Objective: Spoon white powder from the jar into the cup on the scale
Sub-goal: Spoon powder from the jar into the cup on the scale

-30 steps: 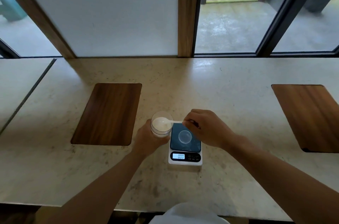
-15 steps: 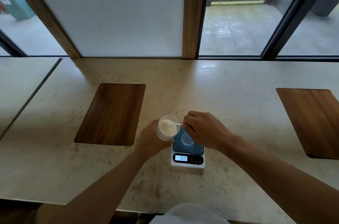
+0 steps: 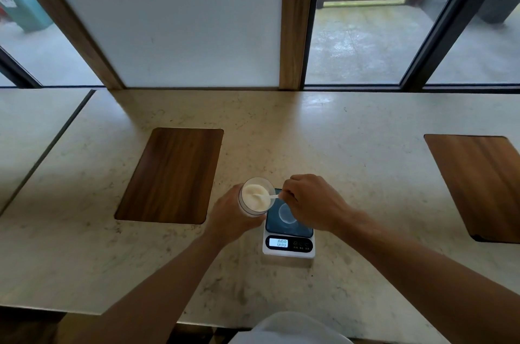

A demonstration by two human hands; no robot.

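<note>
My left hand grips a clear jar of white powder, tilted toward the scale and held just left of it. My right hand pinches the handle of a small white spoon; the bowl of the spoon is inside the jar, in the powder. A small clear cup stands on the dark platform of a white digital scale, partly under my right hand. The lit display reads 0.00.
A dark wooden mat is set into the pale stone counter left of the jar. Another wooden mat lies at the far right. A seam in the counter runs diagonally at the left. Windows and a wooden post back the counter.
The spoon's bowl has dipped from the jar's rim down into the powder. The jar has tilted a little more toward the scale. The view has shifted slightly.
</note>
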